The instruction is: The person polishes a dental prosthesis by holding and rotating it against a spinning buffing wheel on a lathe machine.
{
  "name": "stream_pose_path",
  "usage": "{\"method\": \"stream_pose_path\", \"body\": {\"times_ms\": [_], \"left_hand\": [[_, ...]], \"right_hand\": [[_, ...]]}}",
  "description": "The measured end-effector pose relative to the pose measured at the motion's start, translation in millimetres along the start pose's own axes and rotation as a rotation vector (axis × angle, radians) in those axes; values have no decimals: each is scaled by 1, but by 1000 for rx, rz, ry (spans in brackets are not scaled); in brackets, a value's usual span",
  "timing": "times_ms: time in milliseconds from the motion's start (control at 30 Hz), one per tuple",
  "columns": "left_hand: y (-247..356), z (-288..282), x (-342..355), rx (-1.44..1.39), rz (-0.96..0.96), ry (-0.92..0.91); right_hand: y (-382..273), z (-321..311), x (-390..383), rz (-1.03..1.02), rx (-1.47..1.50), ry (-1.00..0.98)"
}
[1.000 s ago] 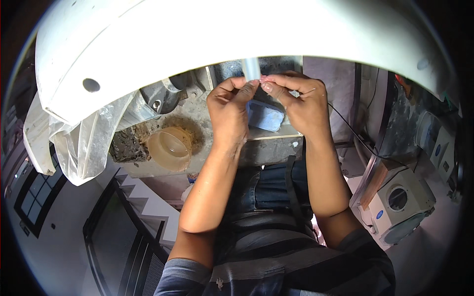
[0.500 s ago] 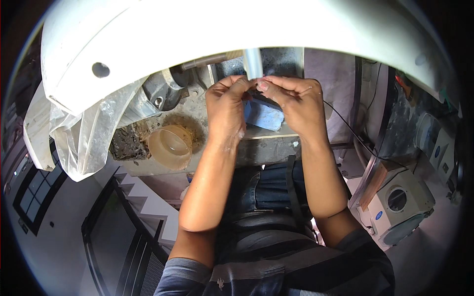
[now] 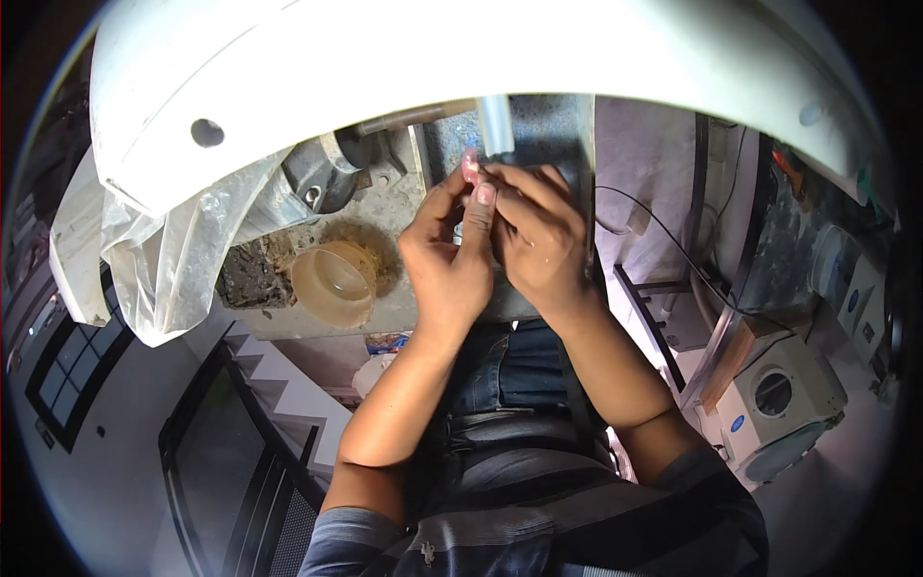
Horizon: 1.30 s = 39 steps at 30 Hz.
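A small glossy pink piece (image 3: 469, 165) is pinched at the fingertips of my left hand (image 3: 447, 260), whose thumb points up. My right hand (image 3: 546, 231) is curled close against the left, its fingertips at the right edge of the same piece. My fingers cover much of the piece, so its full shape is hidden. Just above it is a blurred pale wheel (image 3: 496, 125), seen edge-on, at the end of a brown spindle (image 3: 418, 117). A small gap separates the piece from the wheel.
A big white hood (image 3: 461, 48) arches over the work area. At left are a grey motor housing (image 3: 322, 178), clear plastic sheeting (image 3: 173, 260), a translucent tub (image 3: 332, 308) and dark lumpy material (image 3: 252, 276). A black cable (image 3: 663, 231) runs at right towards a beige machine (image 3: 784, 404).
Both hands have drawn down from the wheel and closer together. The right hand has shifted left, and the pink piece now shows. The blue block below the wheel is now hidden by my hands.
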State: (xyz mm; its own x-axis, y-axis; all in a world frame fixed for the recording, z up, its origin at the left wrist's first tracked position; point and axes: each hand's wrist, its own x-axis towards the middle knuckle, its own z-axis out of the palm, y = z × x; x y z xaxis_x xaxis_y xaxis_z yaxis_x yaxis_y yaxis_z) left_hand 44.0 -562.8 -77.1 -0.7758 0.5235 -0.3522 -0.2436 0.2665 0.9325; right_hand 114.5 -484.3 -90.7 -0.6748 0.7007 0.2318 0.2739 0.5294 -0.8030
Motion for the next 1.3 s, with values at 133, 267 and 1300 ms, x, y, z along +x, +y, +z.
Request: {"method": "stream_pose_path", "body": {"times_ms": [133,267,1300], "left_hand": [[-16,-8,8,73,149,23],[-10,-10,14,335,352,-7],[27,-11,29,-230,-339,-244]], "right_hand": [[2,-4,-5,-39,100,-16],[7,-13,0,116,197,-40],[10,-17,16,257,299,44]]}}
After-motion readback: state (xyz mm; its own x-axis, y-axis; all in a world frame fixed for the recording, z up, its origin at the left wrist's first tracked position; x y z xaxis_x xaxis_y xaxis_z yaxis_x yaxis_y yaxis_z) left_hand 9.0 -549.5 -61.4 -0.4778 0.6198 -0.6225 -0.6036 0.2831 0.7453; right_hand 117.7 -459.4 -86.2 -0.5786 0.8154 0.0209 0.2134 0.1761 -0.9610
